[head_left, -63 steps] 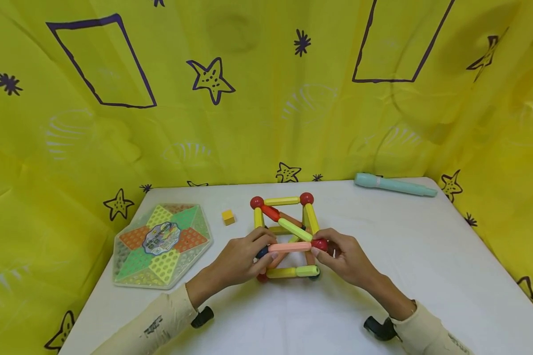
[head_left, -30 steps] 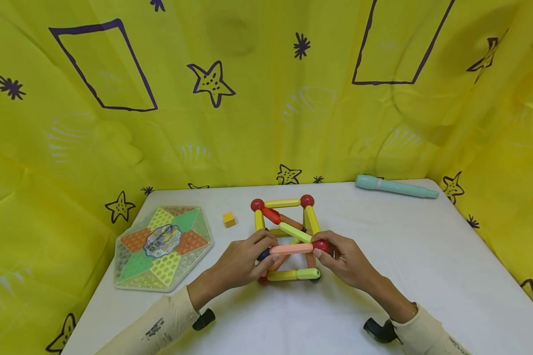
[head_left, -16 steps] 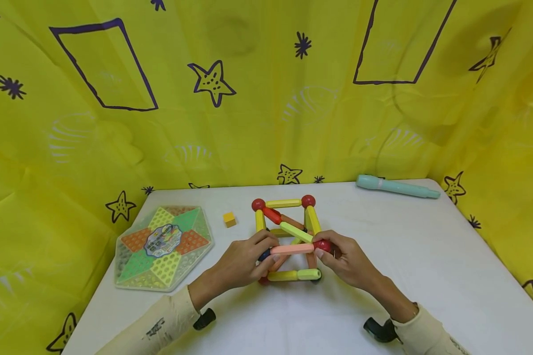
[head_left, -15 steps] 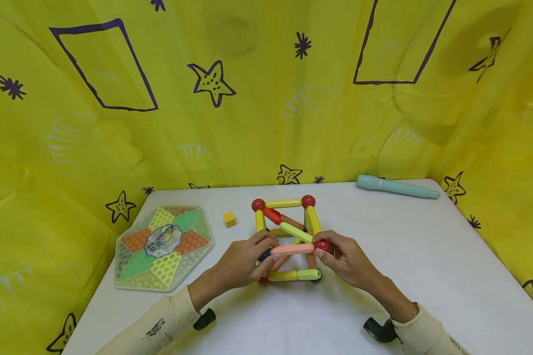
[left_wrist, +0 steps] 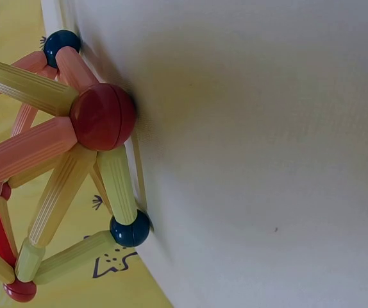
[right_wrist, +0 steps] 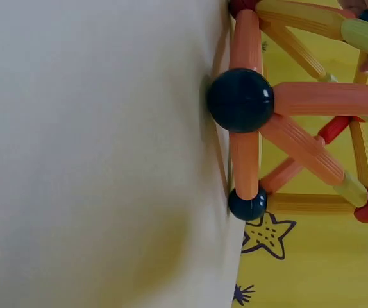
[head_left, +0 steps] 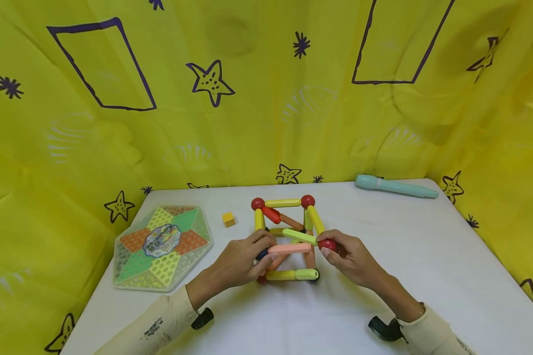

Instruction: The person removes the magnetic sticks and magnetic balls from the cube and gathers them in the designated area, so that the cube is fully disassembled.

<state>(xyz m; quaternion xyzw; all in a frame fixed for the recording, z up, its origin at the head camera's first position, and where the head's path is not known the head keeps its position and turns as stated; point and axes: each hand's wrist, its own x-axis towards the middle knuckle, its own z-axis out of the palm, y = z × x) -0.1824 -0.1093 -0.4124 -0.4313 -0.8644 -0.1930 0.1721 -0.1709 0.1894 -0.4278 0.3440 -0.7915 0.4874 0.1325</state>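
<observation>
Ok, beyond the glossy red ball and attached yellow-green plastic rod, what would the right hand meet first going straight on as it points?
The right hand would likely meet the near end of the straight pink plastic rod, just left of the red ball it grips, though depth is unclear.

Dark-starred yellow across the curtain [head_left: 257, 133] up top; salmon pink on the stick [head_left: 290, 249] near centre, red on the ball [head_left: 327, 245] rightward; green, orange and yellow on the lower-left board [head_left: 166, 264].

The multicoloured rod frame [head_left: 290, 248] (ball-jointed) stands upright
</observation>
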